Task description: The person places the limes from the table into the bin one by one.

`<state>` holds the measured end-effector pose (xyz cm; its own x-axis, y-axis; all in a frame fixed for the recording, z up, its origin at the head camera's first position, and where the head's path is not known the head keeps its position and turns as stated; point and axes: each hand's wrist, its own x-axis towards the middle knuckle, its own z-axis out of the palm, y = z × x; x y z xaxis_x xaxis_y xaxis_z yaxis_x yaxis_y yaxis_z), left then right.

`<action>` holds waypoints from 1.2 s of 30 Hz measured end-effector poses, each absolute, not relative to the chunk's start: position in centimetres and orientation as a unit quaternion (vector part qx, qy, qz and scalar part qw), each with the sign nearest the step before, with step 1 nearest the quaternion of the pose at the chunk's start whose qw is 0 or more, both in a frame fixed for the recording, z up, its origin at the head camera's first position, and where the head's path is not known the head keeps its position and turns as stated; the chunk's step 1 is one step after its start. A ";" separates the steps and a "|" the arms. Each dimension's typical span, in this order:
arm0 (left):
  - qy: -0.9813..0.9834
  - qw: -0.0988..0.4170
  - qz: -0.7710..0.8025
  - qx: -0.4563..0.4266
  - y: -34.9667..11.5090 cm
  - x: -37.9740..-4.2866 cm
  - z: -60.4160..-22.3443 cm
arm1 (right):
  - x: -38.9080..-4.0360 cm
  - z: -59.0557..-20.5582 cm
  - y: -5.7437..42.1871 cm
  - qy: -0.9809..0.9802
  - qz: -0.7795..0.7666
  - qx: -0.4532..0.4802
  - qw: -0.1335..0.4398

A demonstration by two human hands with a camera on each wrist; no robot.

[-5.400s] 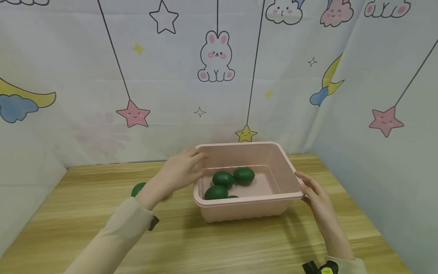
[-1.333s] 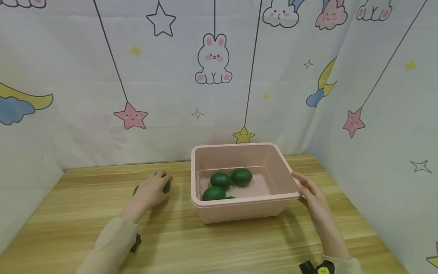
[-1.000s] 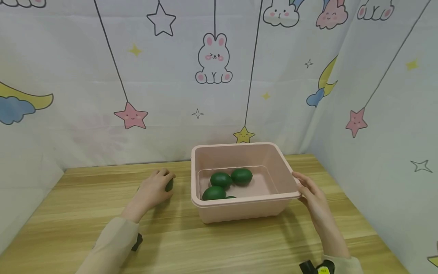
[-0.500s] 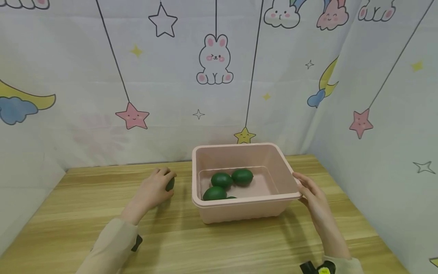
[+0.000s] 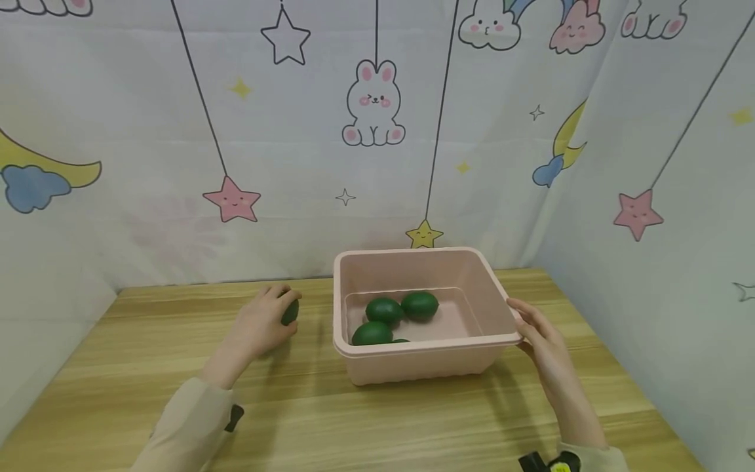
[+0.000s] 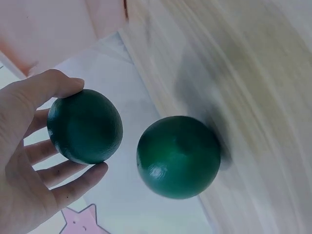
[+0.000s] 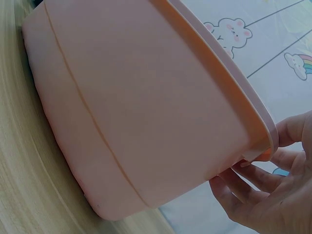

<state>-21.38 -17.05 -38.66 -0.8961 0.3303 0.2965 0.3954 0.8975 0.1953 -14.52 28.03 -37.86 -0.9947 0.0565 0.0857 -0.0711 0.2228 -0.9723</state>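
My left hand (image 5: pixel 259 328) grips a smooth dark green oval fruit (image 5: pixel 290 313) left of the pink plastic bin (image 5: pixel 425 364). In the left wrist view, thumb and fingers curl round this fruit (image 6: pixel 86 126), and a second green fruit (image 6: pixel 178 157) lies on the table beside it. That second one is hidden behind the hand in the head view. Several like fruits (image 5: pixel 384 311) lie in the bin's left half, one mostly covered by the front rim. My right hand (image 5: pixel 545 344) pinches the bin's right rim, fingers beneath its lip (image 7: pixel 263 141).
The wooden table (image 5: pixel 354 426) runs back to a white cloth (image 5: pixel 295 144) printed with stars, clouds and a rabbit. Another cloth wall (image 5: pixel 660 275) closes off the right side. The bin stands near the table's back edge.
My left hand has gone from the bin's left rim back to the table on the left and taken hold of a green fruit. My right hand stays on the rim.
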 end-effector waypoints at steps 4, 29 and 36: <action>-0.964 0.136 -0.134 -0.184 -17.4 -21.3 -38.1 | -14.5 -37.8 28.0 -0.779 0.625 0.004 0.050; -0.960 0.170 -0.125 -0.185 -16.8 -20.4 -36.1 | -14.6 -38.1 28.1 -0.775 0.629 0.018 0.057; -0.956 0.182 -0.129 -0.188 -16.5 -20.5 -35.3 | -14.5 -38.0 28.1 -0.778 0.626 0.014 0.056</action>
<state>-20.46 -16.53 -35.30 -0.8630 0.3130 0.3966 0.4069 0.8959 0.1783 -14.53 28.10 -38.04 -0.9933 0.0478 0.1050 -0.0923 0.2163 -0.9719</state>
